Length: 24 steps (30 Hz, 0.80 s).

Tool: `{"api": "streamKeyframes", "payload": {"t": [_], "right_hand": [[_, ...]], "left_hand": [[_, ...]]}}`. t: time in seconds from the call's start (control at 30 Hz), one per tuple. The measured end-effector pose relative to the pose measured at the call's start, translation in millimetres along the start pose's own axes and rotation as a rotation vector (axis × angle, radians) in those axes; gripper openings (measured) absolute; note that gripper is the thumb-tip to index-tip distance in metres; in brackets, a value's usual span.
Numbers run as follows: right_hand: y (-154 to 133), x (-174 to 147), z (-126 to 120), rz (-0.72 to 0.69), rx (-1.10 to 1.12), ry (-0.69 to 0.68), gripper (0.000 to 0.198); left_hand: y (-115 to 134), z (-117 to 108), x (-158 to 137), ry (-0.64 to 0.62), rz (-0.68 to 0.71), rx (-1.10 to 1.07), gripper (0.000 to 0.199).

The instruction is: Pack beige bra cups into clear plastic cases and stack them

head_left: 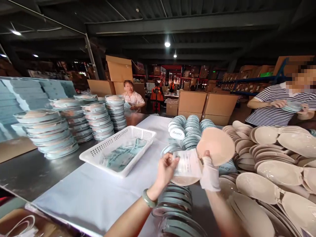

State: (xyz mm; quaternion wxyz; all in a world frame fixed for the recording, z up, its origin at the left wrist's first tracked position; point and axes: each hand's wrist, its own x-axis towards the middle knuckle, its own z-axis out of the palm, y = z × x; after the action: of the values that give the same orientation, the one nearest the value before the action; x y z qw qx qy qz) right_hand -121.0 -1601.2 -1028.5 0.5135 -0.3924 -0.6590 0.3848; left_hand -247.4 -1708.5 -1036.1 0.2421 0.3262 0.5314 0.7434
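If loosening pinch of bare left hand (166,169) on flat white printed packet (188,164), could drop it; clasping open round beige plastic case (219,144) in white-covered right hand (209,173).

Your bangle (148,198) is pale green, your case (218,144) peach, your packet (187,162) white; a co-worker's shirt (268,103) carries dark-and-white stripes.

left hand (166,170), pale green bangle (149,198) at wrist: pinches white printed rectangular packet (185,164) | right hand (209,172), white-covered palm: grips open beige two-oval case (218,144) | white perforated plastic basket (87,159): pale green flat packets (123,154) inside | glossy beige oval cases (258,184): heaped right
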Motion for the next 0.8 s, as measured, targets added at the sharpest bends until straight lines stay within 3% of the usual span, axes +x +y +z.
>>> {"api": "streamKeyframes", "payload": {"t": [0.1,0.2,0.23,0.37,0.47,0.5,0.57,0.63,0.7,0.8], "right_hand": [[5.7,-3.0,-25.9,-0.341,-0.41,-0.291,0.05],[9.4,-18.9,-37.1,-0.702,-0.652,-0.59,0.067],[11.4,-25.0,-36.7,-0.756,-0.686,-0.631,0.071],[23.4,-28.7,-28.0,-0.656,-0.644,-0.519,0.056],[31.3,8.8,-22.0,-0.545,-0.598,-0.437,0.046],[32.8,28.9,-17.7,-0.51,-0.582,-0.417,0.044],[34.2,74.2,-1.5,-0.424,-0.551,-0.373,0.045],[34.8,116.0,25.7,-0.349,-0.556,-0.378,0.046],[36.4,143.4,58.6,-0.321,-0.605,-0.469,0.04],[43.9,153.6,99.2,-0.351,-0.709,-0.67,0.027]], "left_hand": [[-3.4,-17.0,5.4,-0.013,-0.104,-0.117,0.046],[2.3,-31.9,2.8,-0.109,-0.196,-0.256,0.068],[4.7,-33.5,0.7,-0.152,-0.243,-0.31,0.077],[14.9,-40.3,6.3,-0.329,-0.331,-0.348,0.095],[16.5,-59.5,41.1,-0.509,-0.259,-0.184,0.101],[12.9,-66.0,57.7,-0.477,-0.197,-0.085,0.097],[-2.7,-73.3,92.8,-0.276,-0.075,0.144,0.083],[-28.2,-71.9,123.4,-0.128,-0.05,0.307,0.072],[-57.1,-66.3,144.0,-0.163,-0.115,0.34,0.066],[-91.4,-66.1,156.7,-0.319,-0.193,0.288,0.059]]}}
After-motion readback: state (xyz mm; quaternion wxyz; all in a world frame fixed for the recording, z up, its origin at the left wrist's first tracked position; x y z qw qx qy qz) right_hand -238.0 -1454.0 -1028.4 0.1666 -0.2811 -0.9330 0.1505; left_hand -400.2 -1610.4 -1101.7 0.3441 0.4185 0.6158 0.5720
